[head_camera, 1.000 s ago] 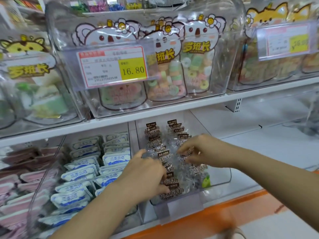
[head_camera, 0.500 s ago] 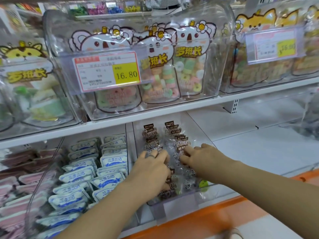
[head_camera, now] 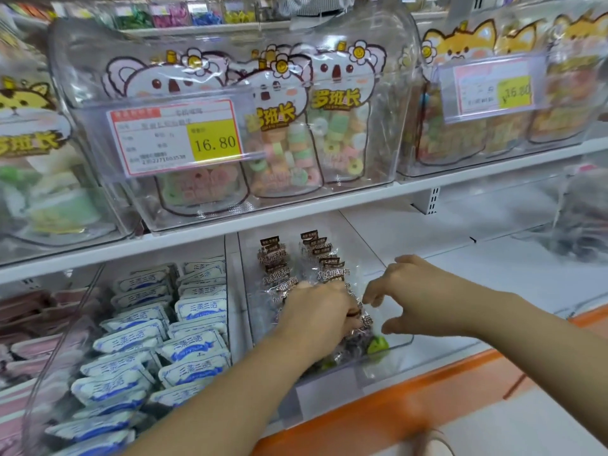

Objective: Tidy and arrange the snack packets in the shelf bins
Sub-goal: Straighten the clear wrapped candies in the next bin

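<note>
Clear plum packets (head_camera: 275,277) with brown labels stand in two rows in a clear bin (head_camera: 399,344) on the lower shelf. My left hand (head_camera: 320,319) lies on the front of the rows, its fingers curled down round the front packets. My right hand (head_camera: 416,296) hovers at the rows' right side with fingers bent and thumb spread apart. Its fingertips touch the edge of a packet, and nothing shows between fingers and thumb. The front packets are mostly hidden under my left hand.
A bin of blue-and-white packets (head_camera: 197,311) stands to the left, with pink packets (head_camera: 33,312) beyond it. Bare white shelf (head_camera: 493,258) lies to the right. Overhead, lidded bins hold koala candy bags (head_camera: 332,126) behind a price tag (head_camera: 177,136). An orange shelf edge (head_camera: 394,406) runs in front.
My left hand slid right and forward over the front packets and curled down on them. My right hand pulled off the rows toward the right and spread its thumb.
</note>
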Tool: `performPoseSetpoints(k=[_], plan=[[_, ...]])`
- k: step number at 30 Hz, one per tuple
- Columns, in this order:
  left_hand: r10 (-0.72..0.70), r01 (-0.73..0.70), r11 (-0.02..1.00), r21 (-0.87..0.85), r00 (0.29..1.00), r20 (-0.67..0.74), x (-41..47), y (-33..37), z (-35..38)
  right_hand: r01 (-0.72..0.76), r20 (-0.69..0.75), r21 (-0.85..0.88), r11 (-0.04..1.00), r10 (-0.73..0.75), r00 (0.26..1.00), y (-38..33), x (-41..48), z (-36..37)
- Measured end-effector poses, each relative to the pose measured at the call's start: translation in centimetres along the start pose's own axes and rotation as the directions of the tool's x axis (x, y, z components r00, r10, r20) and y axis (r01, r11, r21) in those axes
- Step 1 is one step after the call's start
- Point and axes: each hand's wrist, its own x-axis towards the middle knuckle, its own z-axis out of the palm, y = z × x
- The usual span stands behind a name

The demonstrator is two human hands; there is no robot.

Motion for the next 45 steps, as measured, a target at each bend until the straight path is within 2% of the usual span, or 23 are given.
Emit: performPoseSetpoints(k=[4,6,9,12,17,22,27,30,34,38,40,45], plan=[[-0.022,0.021,1.0,0.02,1.0,0.014,-0.7,-0.7,-0.5,0.029,0.049,-0.261,0.965,-0.016,0.999,-1.1,0.2,1.9],[-0.047,0.043,0.996,0.083,0.998,0.045,-1.6,-1.9,-0.8,0.039,0.032,-0.333,0.942,-0.03,0.999,-1.6,0.5,2.4],[-0.141,0.092,0.951,0.297,0.979,0.147,-2.9,-3.6,-0.8,0.039,-0.025,-0.273,0.961,-0.048,0.999,-2.3,1.6,2.7],[-0.216,0.103,0.893,0.437,0.952,0.217,-2.8,-3.7,-0.3,0.063,0.057,-0.179,0.982,-0.054,0.997,-2.9,3.4,2.9],[-0.262,0.119,0.878,0.463,0.93,0.257,-1.8,-3.7,-0.4,0.031,0.172,-0.185,0.982,0.002,0.985,-3.0,5.2,2.8],[-0.175,0.031,0.903,0.429,0.937,0.302,-2.5,-3.9,-0.8,0.044,0.245,-0.202,0.978,0.007,0.969,-3.3,4.2,3.1],[-0.197,0.152,0.976,0.153,0.917,0.347,-2.1,-3.8,-2.3,-0.035,0.021,-0.247,0.968,0.042,0.999,-3.4,3.1,3.1],[-0.158,0.157,0.987,0.025,0.957,0.243,-0.7,-3.7,-2.9,-0.111,-0.037,-0.125,0.986,0.107,0.994,-2.9,1.5,2.4],[-0.09,0.095,0.995,-0.022,0.984,0.153,2.8,-3.4,-1.1,-0.196,-0.116,0.121,0.973,0.21,0.971,-1.9,0.1,2.8],[-0.033,0.032,0.999,0.013,0.984,0.177,5.8,-4.1,0.8,-0.146,-0.13,0.129,0.981,0.163,0.978,-2.1,0.0,4.5],[-0.053,0.04,0.998,0.057,0.972,0.227,6.7,-4.4,1.2,-0.125,-0.164,0.132,0.983,0.146,0.976,-1.8,0.3,5.1],[-0.124,0.077,0.985,0.156,0.939,0.32,7.4,-4.3,0.7,-0.028,-0.387,0.181,0.983,0.097,0.917,-1.0,1.3,6.2]])
